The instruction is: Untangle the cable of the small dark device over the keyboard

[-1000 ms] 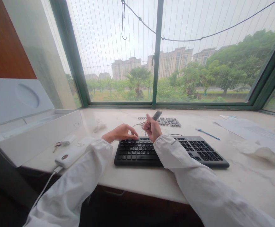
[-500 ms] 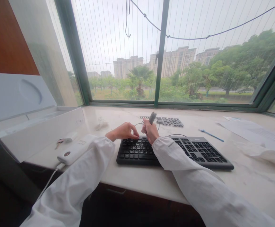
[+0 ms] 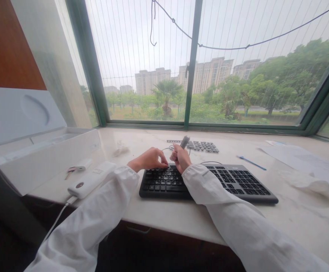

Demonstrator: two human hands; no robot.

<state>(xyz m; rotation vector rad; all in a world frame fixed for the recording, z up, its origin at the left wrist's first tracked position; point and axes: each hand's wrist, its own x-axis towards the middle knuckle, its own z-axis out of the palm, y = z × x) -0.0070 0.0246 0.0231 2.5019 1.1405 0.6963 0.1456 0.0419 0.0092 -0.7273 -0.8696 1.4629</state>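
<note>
A black keyboard (image 3: 249, 185) lies on the white worktop, with many keycaps off its right part. Thumb and fingers of my left hand (image 3: 150, 158) are pinched together at the keyboard's upper left edge; whatever is between the fingertips is too small to make out. My right hand (image 3: 181, 158) is wrapped round a dark, brush-like tool (image 3: 185, 141) whose ragged end points up and away. It is over the keyboard's middle, close beside the left hand. Behind it lie rows of loose keycaps (image 3: 205, 146) on the worktop.
At the left stand an open white box (image 3: 54, 158), a white power bank (image 3: 86, 183) with a cable, and a key (image 3: 70, 172). A blue pen-like stick (image 3: 252, 162) and papers (image 3: 303, 162) lie to the right. A window is behind the worktop.
My left hand has shifted slightly right along the keyboard's top edge. The tool in my right hand has tilted a little to the right.
</note>
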